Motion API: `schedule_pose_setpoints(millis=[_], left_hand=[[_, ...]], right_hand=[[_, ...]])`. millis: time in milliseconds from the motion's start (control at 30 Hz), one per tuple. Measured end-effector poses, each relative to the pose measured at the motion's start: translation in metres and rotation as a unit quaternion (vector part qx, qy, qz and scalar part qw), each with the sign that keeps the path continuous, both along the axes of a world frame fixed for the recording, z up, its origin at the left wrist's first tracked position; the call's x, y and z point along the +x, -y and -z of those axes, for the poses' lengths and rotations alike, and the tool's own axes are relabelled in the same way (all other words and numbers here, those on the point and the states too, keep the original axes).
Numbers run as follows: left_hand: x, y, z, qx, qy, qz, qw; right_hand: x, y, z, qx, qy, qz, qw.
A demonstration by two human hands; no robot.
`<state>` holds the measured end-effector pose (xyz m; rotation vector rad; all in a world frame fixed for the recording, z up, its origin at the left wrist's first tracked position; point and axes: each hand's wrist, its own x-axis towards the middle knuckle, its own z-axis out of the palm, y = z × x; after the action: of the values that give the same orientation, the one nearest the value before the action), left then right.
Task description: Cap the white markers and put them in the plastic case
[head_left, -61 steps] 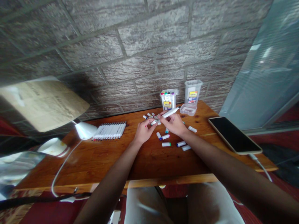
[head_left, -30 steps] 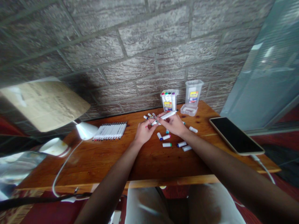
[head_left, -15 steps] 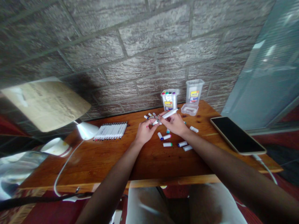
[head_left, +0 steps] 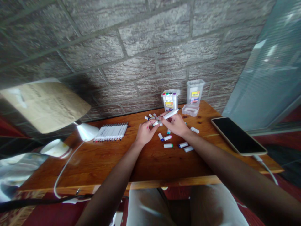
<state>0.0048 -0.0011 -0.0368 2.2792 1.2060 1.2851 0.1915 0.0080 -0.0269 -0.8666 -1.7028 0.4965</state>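
My right hand is closed around a white marker, which slants up to the right and has a dark far end. Close beside it, my left hand pinches a small white marker cap between thumb and fingers, near the marker's lower end. Whether cap and marker touch is too small to tell. Loose white caps with coloured ends lie around the hands, among them a green-ended cap and a blue-ended cap. Several more lie just beyond my left fingers.
A row of capless markers lies left, beside a lamp and a paper cup. Against the brick wall stand a box of markers and a clear container with its lid. A phone charges at right.
Both hands stay almost in the same place, still holding the marker and the cap. The whole view has shifted very slightly.
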Motion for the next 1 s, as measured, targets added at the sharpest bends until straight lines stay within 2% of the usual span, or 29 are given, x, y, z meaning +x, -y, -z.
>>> schedule_pose_setpoints(millis=[200, 533, 700, 800, 1000], left_hand=[[0.001, 0.002, -0.002, -0.004, -0.002, 0.011, 1.0], [0.001, -0.001, 0.001, -0.003, 0.007, 0.004, 1.0], [0.0, -0.002, 0.002, 0.009, 0.007, 0.0, 1.0], [-0.001, -0.003, 0.003, 0.017, 0.017, 0.005, 1.0], [-0.001, -0.003, 0.003, 0.011, 0.016, 0.007, 1.0]], right_hand=[[-0.001, -0.001, 0.004, -0.002, 0.01, -0.03, 1.0], [0.0, 0.007, -0.011, -0.004, 0.012, 0.034, 0.999], [0.001, 0.002, -0.006, -0.018, -0.032, 0.072, 0.997], [0.004, -0.002, -0.002, -0.038, -0.065, 0.062, 0.995], [0.002, 0.001, -0.003, -0.043, -0.039, 0.073, 0.996]])
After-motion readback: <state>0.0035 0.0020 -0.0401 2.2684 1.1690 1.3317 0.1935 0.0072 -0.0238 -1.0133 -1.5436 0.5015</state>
